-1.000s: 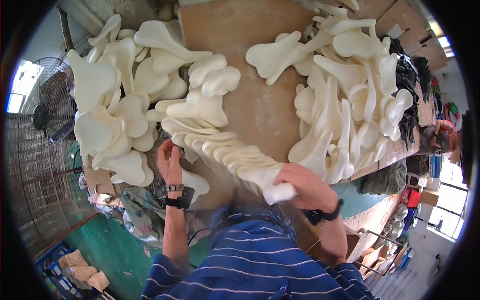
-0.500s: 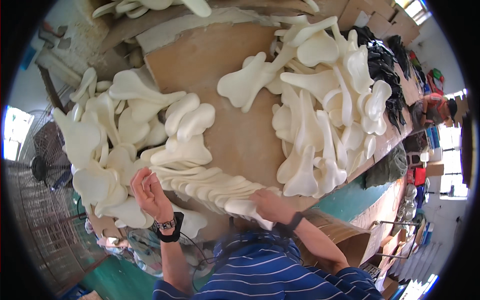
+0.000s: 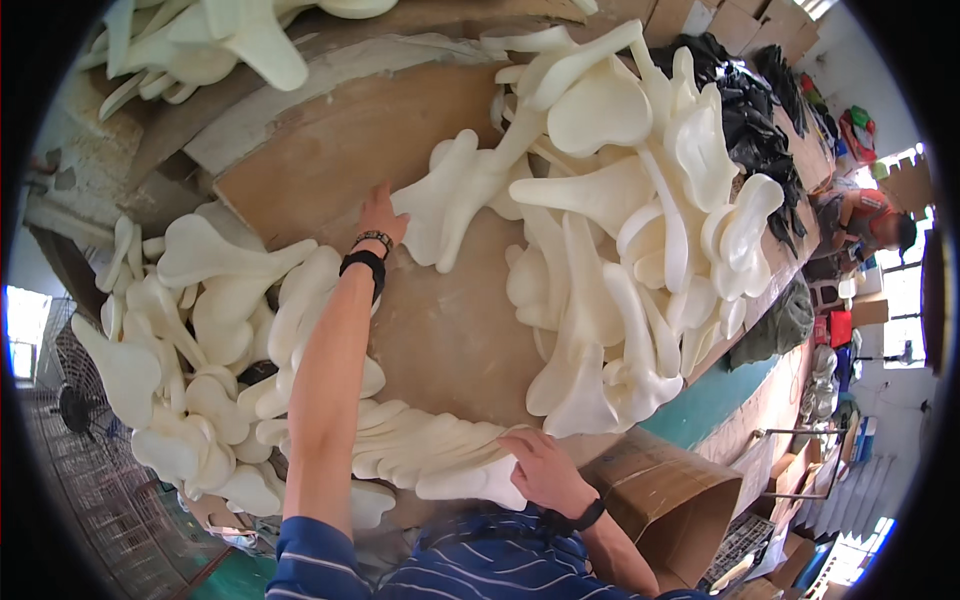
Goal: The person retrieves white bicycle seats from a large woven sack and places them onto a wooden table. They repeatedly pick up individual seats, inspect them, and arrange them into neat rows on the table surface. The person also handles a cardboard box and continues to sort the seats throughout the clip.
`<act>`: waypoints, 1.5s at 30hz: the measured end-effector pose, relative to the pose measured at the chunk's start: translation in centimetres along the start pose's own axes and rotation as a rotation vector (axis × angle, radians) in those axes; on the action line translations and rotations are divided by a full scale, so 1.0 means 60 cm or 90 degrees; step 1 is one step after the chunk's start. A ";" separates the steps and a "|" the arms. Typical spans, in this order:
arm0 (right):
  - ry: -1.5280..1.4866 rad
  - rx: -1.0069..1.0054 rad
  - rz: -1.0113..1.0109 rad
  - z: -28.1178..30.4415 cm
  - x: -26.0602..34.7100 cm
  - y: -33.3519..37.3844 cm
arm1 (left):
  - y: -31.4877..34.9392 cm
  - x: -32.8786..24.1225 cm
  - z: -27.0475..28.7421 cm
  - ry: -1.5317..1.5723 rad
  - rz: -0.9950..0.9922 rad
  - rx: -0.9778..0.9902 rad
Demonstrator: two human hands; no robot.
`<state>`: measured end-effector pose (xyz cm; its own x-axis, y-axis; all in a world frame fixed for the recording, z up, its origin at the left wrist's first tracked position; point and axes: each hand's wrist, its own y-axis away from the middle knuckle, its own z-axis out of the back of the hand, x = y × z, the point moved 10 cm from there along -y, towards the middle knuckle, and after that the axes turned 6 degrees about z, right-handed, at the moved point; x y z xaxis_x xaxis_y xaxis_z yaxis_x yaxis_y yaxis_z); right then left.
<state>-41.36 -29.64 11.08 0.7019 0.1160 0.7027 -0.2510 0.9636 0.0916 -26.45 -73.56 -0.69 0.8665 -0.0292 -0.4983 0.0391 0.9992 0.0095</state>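
Note:
Cream saddle-shaped foam pads lie in heaps on the worktable. My left hand (image 3: pixel 378 220) reaches far across, fingers apart, beside the broad end of a loose saddle pad (image 3: pixel 425 215); whether it touches the pad I cannot tell. Close to my body runs a row of overlapping saddle pads (image 3: pixel 420 440). At the right end of that row, my right hand (image 3: pixel 548 474) is closed on the nearest saddle pad (image 3: pixel 470 482), its fingers above and thumb lower down. Part of the left heap is hidden behind my left forearm.
A large heap of pads (image 3: pixel 600 110) covers the table's right side, another pile (image 3: pixel 150 340) the left. More pads (image 3: pixel 230 40) lie at the far left. Beside my right arm stands an open cardboard box (image 3: pixel 655 490). A caged fan (image 3: pixel 75 410) stands left; another person (image 3: pixel 870 220) sits far right.
My left hand has moved from over the left pile, forward and right to the loose pad. The right hand stays at the row's right end. The view has shifted.

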 end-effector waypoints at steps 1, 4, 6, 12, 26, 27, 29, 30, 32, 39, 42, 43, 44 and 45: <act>-0.013 -0.009 -0.034 0.010 -0.019 0.007 | -0.008 0.003 -0.021 -0.017 0.011 0.027; -0.024 -0.065 -0.082 0.040 -0.067 0.022 | -0.009 0.012 -0.037 0.024 0.027 0.158; -0.083 -0.137 -0.103 0.067 -0.086 0.018 | 0.034 -0.009 0.009 0.023 -0.029 0.154; -0.355 -0.336 -0.154 0.170 -0.067 -0.052 | 0.303 -0.123 0.199 0.228 0.050 0.240; -0.302 -0.341 -0.118 0.222 0.068 0.012 | 0.566 -0.123 0.222 0.569 0.165 0.424; -0.286 -0.337 -0.112 0.224 0.077 0.014 | 0.570 -0.118 0.219 0.577 0.163 0.418; -0.272 -0.318 -0.114 0.219 0.087 0.015 | 0.576 -0.110 0.218 0.592 0.161 0.406; -0.264 -0.308 -0.114 0.218 0.090 0.015 | 0.577 -0.109 0.226 0.585 0.144 0.378; -0.232 -0.250 -0.121 0.209 0.092 0.012 | 0.582 -0.109 0.242 0.569 0.113 0.318; -0.282 -0.285 -0.201 0.212 0.073 -0.056 | 0.655 -0.220 0.323 0.272 -0.206 0.141; -0.271 -0.292 -0.235 0.194 0.050 -0.082 | 0.660 -0.223 0.334 0.320 -0.188 0.146; -0.274 -0.292 -0.252 0.188 0.046 -0.087 | 0.655 -0.218 0.338 0.343 -0.180 0.148; -0.255 -0.313 -0.233 0.191 0.043 -0.089 | 0.644 -0.203 0.344 0.324 -0.168 0.115; -0.243 -0.332 -0.213 0.190 0.036 -0.090 | 0.631 -0.177 0.351 0.300 -0.153 0.083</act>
<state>-46.08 -37.35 20.13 0.3808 -0.2052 0.9016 0.3529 0.9335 0.0634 -23.73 -36.03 23.21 0.5101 -0.2116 -0.8337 0.2960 0.9533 -0.0609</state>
